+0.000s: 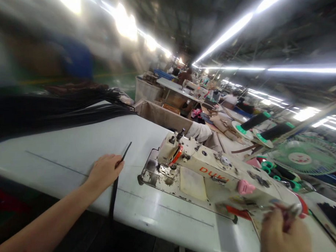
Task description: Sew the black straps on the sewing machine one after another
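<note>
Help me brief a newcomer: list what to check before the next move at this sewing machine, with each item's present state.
1. Left hand has hold of the black strip: ok.
2. Strip at the needle area: not ok; it lies apart, to the left.
3. Strip wholly on the worktable: not ok; it runs over the near edge.
4. Both hands away from the needle area: ok.
5. Right hand free: cannot tell; too blurred.
6. Needle threaded: cannot tell; too small.
</note>
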A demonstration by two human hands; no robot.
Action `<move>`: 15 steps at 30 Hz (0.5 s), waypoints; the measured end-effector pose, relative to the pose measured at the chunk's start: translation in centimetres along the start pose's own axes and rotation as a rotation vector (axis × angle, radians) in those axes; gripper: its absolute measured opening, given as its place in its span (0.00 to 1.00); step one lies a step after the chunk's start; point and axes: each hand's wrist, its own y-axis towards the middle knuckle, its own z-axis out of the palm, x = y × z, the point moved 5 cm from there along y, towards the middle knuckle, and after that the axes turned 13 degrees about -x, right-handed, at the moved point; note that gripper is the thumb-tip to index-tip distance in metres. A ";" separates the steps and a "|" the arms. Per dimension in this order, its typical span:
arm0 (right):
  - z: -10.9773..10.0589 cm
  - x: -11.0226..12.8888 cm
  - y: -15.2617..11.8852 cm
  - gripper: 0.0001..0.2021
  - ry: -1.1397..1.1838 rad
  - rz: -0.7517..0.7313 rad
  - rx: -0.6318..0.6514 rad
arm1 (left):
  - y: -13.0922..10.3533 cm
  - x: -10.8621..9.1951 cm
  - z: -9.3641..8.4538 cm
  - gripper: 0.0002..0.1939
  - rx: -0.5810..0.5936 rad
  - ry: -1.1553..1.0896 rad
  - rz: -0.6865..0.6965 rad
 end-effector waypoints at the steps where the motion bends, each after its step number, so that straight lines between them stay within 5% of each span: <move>1: 0.2 1.8 -3.7 0.22 0.039 0.089 0.095 | 0.5 1.0 0.0 0.14 -0.010 -0.022 -0.035; 4: 2.4 8.3 -13.4 0.26 0.153 0.186 0.556 | 1.3 2.7 -0.1 0.18 -0.053 -0.148 -0.128; 6: 3.7 12.2 -17.4 0.25 0.185 0.172 0.794 | 1.2 2.9 -0.2 0.19 -0.092 -0.247 -0.160; 10: 5.1 18.8 -20.1 0.18 0.309 0.024 0.913 | 0.5 3.2 -1.1 0.20 -0.157 -0.377 -0.248; 15: 6.1 24.6 -21.3 0.15 -0.021 -0.218 1.033 | 0.0 3.8 -2.8 0.21 -0.111 -0.511 -0.386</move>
